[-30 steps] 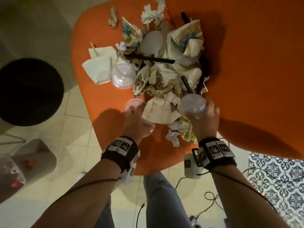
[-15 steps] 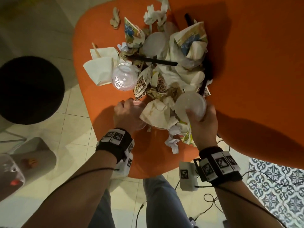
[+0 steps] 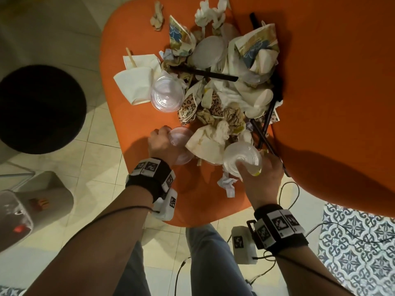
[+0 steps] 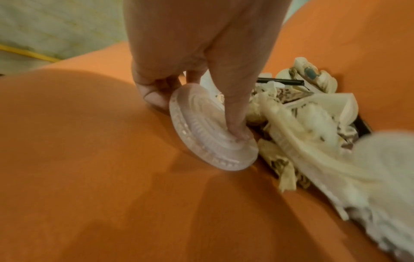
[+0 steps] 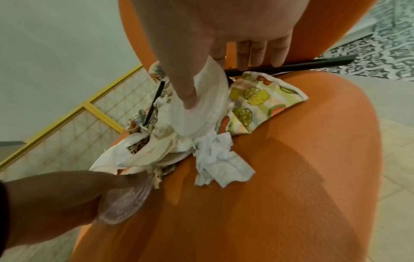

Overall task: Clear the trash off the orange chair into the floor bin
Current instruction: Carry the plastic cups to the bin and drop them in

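A heap of trash (image 3: 215, 99) covers the orange chair seat (image 3: 132, 124): napkins, paper cups, black straws and clear lids. My left hand (image 3: 168, 139) pinches a clear plastic lid (image 3: 181, 142) at the heap's near left. In the left wrist view this lid (image 4: 212, 134) is tipped up on its edge, thumb on top and fingers behind. My right hand (image 3: 248, 167) grips a second clear lid (image 3: 242, 155) at the near right. Its thumb presses on that lid (image 5: 201, 109). The round black floor bin (image 3: 38, 107) stands left of the chair.
The chair's orange backrest (image 3: 331, 82) rises on the right. A crumpled white tissue (image 3: 227, 184) lies near the seat's front edge. A pale container (image 3: 42, 199) sits on the floor at lower left. Cables (image 3: 288, 189) trail over patterned tiles (image 3: 352, 242) at right.
My left hand slid to the left rim of its lid and tipped it up. My right hand drew its lid back toward the seat's front edge.
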A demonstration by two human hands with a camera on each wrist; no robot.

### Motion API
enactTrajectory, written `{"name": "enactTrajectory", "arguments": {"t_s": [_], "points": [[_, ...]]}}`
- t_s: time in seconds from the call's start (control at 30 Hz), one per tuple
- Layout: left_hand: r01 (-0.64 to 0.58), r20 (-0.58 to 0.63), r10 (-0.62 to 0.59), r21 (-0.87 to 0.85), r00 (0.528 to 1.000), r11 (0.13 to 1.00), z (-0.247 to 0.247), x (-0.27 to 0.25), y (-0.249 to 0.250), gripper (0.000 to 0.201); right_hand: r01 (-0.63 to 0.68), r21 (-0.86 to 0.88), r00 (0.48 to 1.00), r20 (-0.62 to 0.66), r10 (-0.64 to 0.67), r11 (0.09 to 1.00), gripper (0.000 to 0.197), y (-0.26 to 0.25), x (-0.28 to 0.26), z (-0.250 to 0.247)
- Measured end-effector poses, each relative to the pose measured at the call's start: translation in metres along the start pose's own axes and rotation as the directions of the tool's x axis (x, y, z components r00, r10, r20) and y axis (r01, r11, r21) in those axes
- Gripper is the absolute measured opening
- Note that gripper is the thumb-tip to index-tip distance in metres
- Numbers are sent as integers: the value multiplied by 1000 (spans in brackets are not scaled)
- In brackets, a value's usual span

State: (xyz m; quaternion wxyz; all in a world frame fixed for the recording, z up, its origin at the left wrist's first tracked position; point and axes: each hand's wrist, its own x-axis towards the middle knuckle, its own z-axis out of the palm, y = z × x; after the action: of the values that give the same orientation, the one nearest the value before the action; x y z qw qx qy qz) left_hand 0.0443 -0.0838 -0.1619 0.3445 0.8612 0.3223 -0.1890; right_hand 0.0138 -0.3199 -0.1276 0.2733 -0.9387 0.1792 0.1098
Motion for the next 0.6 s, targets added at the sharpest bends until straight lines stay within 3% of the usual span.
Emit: {"name": "enactTrajectory", "arguments": {"t_s": [0.13, 0.23, 0.33, 0.43, 0.53, 0.6], "points": [[112, 69, -98, -251, 993, 961, -13, 1, -1, 53, -93, 100, 994, 61, 87, 991, 70, 8, 5, 0], [75, -43, -90, -277, 995, 958, -34, -1, -4, 66, -163, 141, 984, 89, 151, 977, 76, 7, 8, 2], [7, -204, -94, -390, 974, 921, -53, -8, 5, 63, -179, 186, 983, 81, 167, 966, 77, 3, 11, 2], [-17, -108, -57, -587, 992, 810, -54, -18, 19, 54, -187, 271, 982, 72, 174, 944, 59, 0, 11, 0], [-42, 79, 109, -587, 991, 808, -32, -34, 40, 21, -185, 348, 983, 75, 169, 919, 50, -3, 6, -4], [-14, 149, 124, -586, 981, 810, -2, -38, 50, 28, -160, 390, 987, 55, 151, 907, 50, 3, 4, -10]]}}
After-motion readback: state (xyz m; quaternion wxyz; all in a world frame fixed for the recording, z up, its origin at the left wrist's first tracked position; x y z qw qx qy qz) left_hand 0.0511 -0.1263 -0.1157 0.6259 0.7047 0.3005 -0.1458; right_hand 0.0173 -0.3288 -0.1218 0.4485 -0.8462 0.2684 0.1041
